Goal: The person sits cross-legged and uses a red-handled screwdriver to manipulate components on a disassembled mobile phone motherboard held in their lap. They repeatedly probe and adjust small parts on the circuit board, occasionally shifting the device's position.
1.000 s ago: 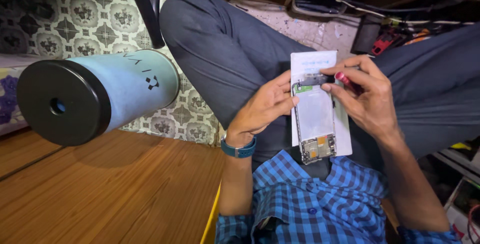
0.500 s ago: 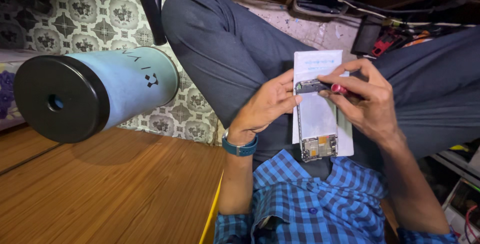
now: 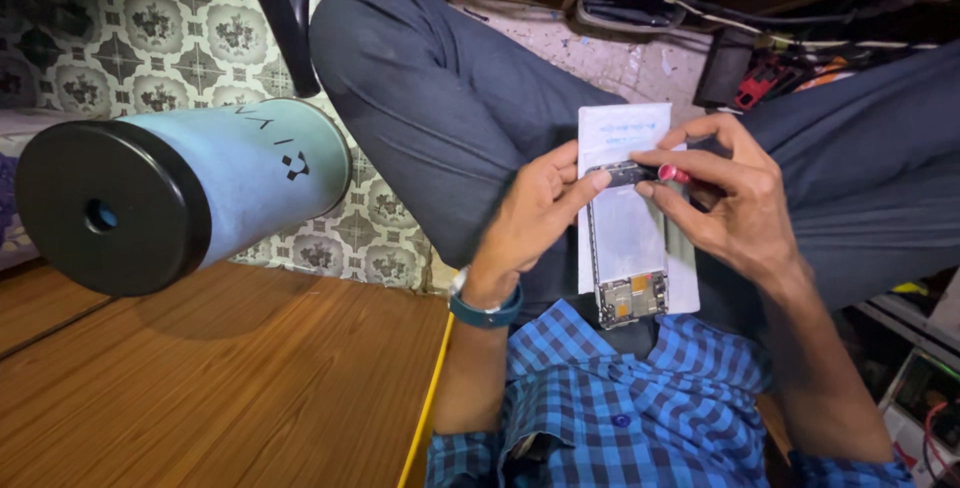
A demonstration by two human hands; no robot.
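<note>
Left hand (image 3: 535,213) pinches opened phone (image 3: 625,243) at its top edge; right hand (image 3: 725,198) closed on red-handled tool (image 3: 672,174) there; white sheet (image 3: 625,128) beneath phone; slip could gouge the board.

Glossy wooden tabletop (image 3: 200,388), matt plastic cylinder cap (image 3: 105,210) (smooth), checked cloth shirt (image 3: 640,418).

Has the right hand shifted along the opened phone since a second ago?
Barely. The right hand stays at the far end of the opened phone, its red-handled tool on the same spot against the white sheet.
</note>
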